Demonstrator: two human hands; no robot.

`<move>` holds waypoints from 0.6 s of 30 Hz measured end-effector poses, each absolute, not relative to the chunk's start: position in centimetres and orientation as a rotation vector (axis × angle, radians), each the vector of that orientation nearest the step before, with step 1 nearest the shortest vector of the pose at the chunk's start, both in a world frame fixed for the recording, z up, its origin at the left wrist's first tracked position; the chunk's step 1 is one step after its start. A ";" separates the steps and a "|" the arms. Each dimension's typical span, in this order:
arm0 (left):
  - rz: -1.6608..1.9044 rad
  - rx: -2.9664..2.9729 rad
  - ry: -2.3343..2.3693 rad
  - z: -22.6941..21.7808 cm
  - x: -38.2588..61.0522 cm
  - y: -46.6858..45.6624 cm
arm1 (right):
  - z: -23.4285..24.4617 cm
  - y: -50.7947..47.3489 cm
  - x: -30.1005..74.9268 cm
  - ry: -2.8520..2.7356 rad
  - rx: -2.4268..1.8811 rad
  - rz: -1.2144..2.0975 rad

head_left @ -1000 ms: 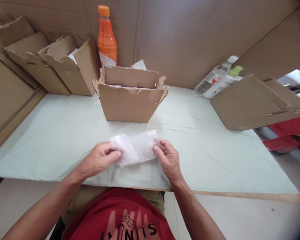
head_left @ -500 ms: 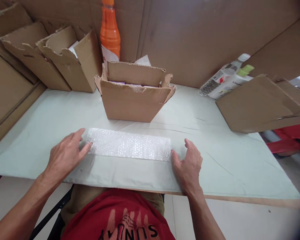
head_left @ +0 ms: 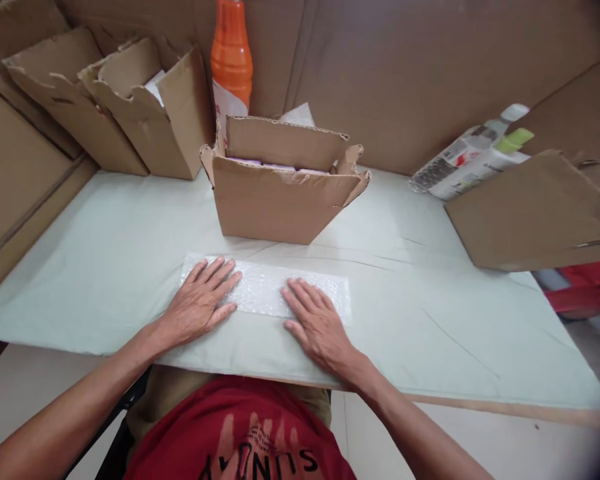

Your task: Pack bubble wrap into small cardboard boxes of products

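Note:
A long strip of clear bubble wrap (head_left: 261, 288) lies flat on the table, running left to right in front of me. My left hand (head_left: 203, 300) rests open on its left part, fingers spread over it. On the strip's right part lies my right hand (head_left: 316, 319), also open with the palm down. Between the two hands the middle of the bubble wrap shows, while the palms cover some of its ends. Behind it stands an open cardboard box (head_left: 277, 203) with light purple-edged things inside, only their tops visible.
Several open cardboard boxes (head_left: 145, 113) line the back left. An orange bottle (head_left: 231, 63) stands behind the middle box. At the right a clear plastic bottle (head_left: 453, 160) and a white bottle with a green cap (head_left: 480, 175) lean beside another cardboard box (head_left: 525, 213). A pale green cloth (head_left: 405, 333) covers the table.
Both hands have moved inward from beside the strip's ends and now lie flat on top of it. The view has shifted slightly; the bubble wrap stays in place.

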State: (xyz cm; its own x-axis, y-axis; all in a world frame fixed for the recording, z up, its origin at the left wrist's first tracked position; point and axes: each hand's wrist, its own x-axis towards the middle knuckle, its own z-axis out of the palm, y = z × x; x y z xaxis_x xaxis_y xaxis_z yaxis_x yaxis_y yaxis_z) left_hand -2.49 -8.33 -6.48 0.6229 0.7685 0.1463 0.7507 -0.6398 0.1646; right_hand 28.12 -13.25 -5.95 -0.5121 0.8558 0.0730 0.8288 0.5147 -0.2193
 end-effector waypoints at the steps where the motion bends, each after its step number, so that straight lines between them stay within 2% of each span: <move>1: 0.315 2.745 1.291 -6.5 -2.6 -8.4 | -6.1 -14.1 30.0 -2.528 -1.538 0.201; 6: 0.319 2.747 1.290 -6.4 -2.3 -8.5 | -6.3 -16.9 36.8 -2.129 -1.896 0.009; 10: 0.391 2.713 1.300 -6.0 -2.4 -8.6 | -6.3 -15.8 37.6 -1.898 -2.002 -0.053; 18: 0.624 2.531 1.308 -5.1 -2.5 -10.9 | -5.6 -13.0 35.0 -1.640 -1.821 0.320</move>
